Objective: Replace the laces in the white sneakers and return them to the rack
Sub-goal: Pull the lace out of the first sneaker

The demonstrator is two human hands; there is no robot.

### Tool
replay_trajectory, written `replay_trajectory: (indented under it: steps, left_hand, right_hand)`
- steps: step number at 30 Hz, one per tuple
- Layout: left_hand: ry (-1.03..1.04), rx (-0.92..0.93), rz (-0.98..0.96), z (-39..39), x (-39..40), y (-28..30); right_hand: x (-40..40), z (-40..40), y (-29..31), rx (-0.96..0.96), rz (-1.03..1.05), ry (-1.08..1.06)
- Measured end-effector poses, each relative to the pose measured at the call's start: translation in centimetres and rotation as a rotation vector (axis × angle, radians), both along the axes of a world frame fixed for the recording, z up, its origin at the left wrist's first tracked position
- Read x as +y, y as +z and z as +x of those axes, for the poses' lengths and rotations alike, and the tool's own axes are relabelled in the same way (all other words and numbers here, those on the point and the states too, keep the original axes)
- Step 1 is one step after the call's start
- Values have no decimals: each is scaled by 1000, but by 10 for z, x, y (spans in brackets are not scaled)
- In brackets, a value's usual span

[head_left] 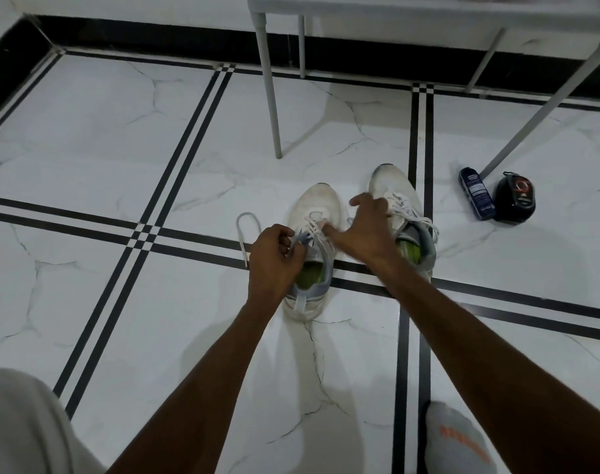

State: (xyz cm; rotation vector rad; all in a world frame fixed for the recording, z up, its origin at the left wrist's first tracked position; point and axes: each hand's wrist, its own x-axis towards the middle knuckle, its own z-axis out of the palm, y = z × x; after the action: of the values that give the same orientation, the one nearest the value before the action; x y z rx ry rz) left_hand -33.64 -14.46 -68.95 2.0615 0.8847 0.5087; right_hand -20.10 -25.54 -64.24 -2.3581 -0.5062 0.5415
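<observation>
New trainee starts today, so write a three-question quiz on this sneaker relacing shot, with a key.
1. True or false: both sneakers stand on the tiled floor, toes pointing away from the person.
2. Which hand pinches a lace? A) left hand B) right hand C) neither
3. Fill in: the loose end of the lace loops onto the floor to the ____ of the left sneaker.

Key
1. True. The left sneaker and the right sneaker both stand on the floor, toes away.
2. A. The left hand pinches the lace at the left sneaker's tongue; the right hand's finger presses on the lacing.
3. Left.
</observation>
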Motion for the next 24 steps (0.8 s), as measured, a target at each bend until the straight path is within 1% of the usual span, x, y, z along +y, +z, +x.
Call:
replay_trajectory:
  steps: [3, 6, 8, 10, 11, 13, 15, 16, 17, 20, 21, 24]
  left_hand:
    - [-27, 68, 87, 6, 1, 3]
    - [-87, 86, 106, 9, 3, 2]
    - [-135, 84, 126, 7, 5, 2]
    - [-114, 60, 165, 0, 10, 1]
    - [-53, 39, 156, -4, 16, -2]
    - [94, -14, 34, -11, 23, -7]
    - [141, -24, -52, -10, 22, -7]
    - [114, -9, -39, -8, 20, -6]
    - [55, 12, 21, -5, 18, -6]
    - [-155, 62, 216, -1, 9, 2]
    - [-219, 90, 273, 1, 6, 6]
    - [-347, 192, 471, 10, 2, 6]
  right_hand:
    - [5, -26, -8, -4, -43, 124]
    - [7, -30, -17, -202, -135, 241]
    - [4, -23, -17, -273, -119, 252]
    - [-2, -13, -21, -213, -50, 217]
    - [-6, -8, -24, -146, -10, 179]
    - [-12, -2, -28, -28, 45, 100]
    - [-11, -1, -31, -12, 50, 77]
    - [-11, -2, -29, -18, 46, 78]
    - [-11, -3, -27, 8, 57, 75]
    - [-13, -5, -17, 254, 181, 46]
    - [-12, -5, -16, 293, 200, 34]
    - [-7, -8, -12, 282, 200, 57]
